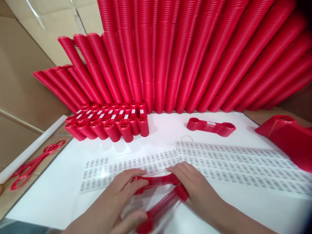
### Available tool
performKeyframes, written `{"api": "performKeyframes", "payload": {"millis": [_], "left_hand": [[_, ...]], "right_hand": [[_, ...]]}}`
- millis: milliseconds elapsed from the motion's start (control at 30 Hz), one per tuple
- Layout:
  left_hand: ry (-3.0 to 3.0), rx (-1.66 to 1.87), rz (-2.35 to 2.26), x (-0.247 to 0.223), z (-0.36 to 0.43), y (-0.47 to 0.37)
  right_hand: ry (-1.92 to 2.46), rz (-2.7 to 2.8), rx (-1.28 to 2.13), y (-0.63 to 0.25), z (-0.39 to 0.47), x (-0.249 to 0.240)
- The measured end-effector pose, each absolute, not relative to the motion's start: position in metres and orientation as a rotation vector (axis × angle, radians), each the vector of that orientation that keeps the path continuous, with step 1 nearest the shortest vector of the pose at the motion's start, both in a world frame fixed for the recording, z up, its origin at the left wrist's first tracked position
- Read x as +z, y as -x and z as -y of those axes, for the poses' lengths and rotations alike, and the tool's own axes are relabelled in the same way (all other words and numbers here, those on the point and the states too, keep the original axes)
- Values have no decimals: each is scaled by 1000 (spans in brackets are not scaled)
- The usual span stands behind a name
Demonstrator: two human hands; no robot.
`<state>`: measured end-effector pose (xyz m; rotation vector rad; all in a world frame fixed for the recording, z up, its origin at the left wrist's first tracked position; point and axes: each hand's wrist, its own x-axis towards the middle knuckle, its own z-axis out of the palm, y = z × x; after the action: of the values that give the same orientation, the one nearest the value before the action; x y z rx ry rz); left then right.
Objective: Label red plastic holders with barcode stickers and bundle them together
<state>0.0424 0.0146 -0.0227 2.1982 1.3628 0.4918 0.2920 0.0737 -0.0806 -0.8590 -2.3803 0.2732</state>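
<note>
Near the front edge of the white table (48, 198), my half-open left hand (114, 196) and curled right hand (196, 183) hold splayed, long red plastic strips (159, 180).

Red pcs (161, 180), blurred, gripped by R hand (195, 182), touched by L hand (119, 198); label sheets (234, 162) laid behind on wht tbl (60, 182); red stacks (161, 65) lined up at back.

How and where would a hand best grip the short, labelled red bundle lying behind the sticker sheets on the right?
The bundle is probably best pinched across its narrow waist, thumb on the near side, coming from above and in front. That waist is slimmer than the rounded ends; tall red stacks rise behind, while the sticker sheets in front lie flat.
</note>
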Motion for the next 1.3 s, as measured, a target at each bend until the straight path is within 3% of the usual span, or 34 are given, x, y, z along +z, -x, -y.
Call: {"api": "performKeyframes", "payload": {"millis": [300, 867, 1300], "left_hand": [[-2413, 519, -1111, -11, -11, -70], [-2420, 600, -1419, -34, -4, -58], [-2645, 206, -1560, -35, -8, -93]], "right_hand": [[1046, 2389, 426, -288, -70, -75], [1040, 2436, 432, -288, -66, -78], [1152, 2472, 231, -285, -53, -73]]}}
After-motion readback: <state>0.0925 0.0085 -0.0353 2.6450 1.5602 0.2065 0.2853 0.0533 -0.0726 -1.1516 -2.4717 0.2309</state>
